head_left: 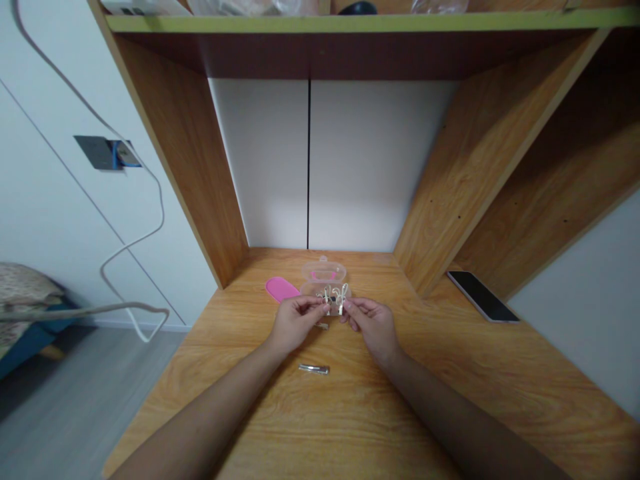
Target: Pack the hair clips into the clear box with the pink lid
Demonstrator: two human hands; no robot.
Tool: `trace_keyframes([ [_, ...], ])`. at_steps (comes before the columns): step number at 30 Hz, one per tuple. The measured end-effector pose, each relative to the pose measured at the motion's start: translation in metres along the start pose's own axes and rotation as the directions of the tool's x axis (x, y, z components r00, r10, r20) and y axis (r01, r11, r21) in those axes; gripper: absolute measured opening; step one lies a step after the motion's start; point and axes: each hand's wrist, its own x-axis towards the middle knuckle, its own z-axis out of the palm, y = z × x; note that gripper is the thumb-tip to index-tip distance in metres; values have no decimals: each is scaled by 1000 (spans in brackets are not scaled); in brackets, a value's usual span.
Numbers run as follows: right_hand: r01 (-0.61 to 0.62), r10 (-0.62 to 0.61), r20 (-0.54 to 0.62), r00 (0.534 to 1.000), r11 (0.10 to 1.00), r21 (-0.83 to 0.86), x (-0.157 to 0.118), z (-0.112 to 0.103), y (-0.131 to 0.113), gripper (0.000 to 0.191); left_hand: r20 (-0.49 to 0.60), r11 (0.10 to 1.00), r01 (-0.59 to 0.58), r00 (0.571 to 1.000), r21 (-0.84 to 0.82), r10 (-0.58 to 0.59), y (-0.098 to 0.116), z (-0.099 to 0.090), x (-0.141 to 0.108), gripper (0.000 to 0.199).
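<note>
Reaching forearms: left forearm [220,407] and right forearm [450,407], both bare, enter from the bottom edge over a wood-grain tabletop [350,427].
Silver clip: slim metal clip [314,369] lying alone on the wood, between the forearms, roughly crosswise.
Small pale piece: small piece [323,327] on the tabletop just beside the left fingers, partly hidden; kind unclear.
Left hand: left hand [295,323], thumb and fingertips pinching a pale looped piece [327,293].
Right hand: right hand [374,327], likewise pinching, thumb against fingers, on a second looped piece [343,293]. Both pieces held up side by side, near each other, in front of the case; fine detail too small to read.
Clear case: transparent case [311,288] just beyond the hands, lid [324,265] swung open at the far side, pink outline on it. Contents mostly masked by hands and pieces.
Pink oval: flat pink piece [281,289] left of the case, near the left hand.
Phone: dark-screened phone [483,297] well off to the right, screen up.
Left wall: white cable [161,200] looping down past a grey socket plate [93,153].
Back: white panel [270,160] with dark vertical seam.
Overhead: shelf [320,25], yellow-green edge, plastic bags [260,7] on top.
</note>
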Motion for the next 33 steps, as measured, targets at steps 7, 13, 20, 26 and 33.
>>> trace_keyframes([
  [7,37,-37,-43,998,999,14,1,0,3,32,-112,995,-65,991,76,73,0,0,-1,29],
  [13,144,-152,-141,978,987,-71,2,-3,8,27,-195,862,-361,873,357,446,16,-8,0,15],
  [20,211,-271,-184,945,933,-293,8,-12,12,20,-120,722,-383,835,576,538,6,-25,5,15],
  [26,345,-429,-59,901,794,-500,12,-20,15,11,-70,677,-382,839,629,539,-1,-31,11,15],
  [33,402,-482,-19,876,751,-525,14,-19,17,8,-54,638,-382,831,669,554,-6,-30,14,18],
])
